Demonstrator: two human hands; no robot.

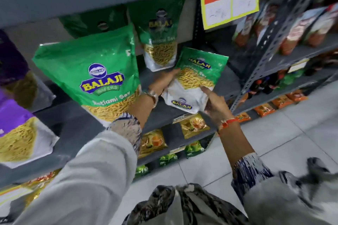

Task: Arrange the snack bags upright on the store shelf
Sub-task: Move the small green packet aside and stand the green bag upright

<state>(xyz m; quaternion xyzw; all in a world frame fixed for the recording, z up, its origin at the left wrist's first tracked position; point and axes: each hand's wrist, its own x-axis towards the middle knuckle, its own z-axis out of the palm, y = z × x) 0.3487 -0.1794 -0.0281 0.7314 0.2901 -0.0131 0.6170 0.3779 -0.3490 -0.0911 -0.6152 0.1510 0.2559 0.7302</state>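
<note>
Both hands, left hand (165, 80) and right hand (213, 100), pinch the tilted snack bag (196, 78) mid-frame. Looks bottom-light, I think, so it could flop forward off the shelf (226, 86).

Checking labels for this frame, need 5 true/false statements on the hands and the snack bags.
1. Both hands hold the same green bag. True: the left hand grips its left edge and the right hand its lower right corner, on the held bag.
2. The held bag stands upright on the shelf. False: it is tilted and in the hands, above the shelf.
3. A bigger green bag is left of the held one. True.
4. The bags at the far left are red. False: the far-left bags are purple.
5. A yellow sign hangs from the shelf above. True.
</note>
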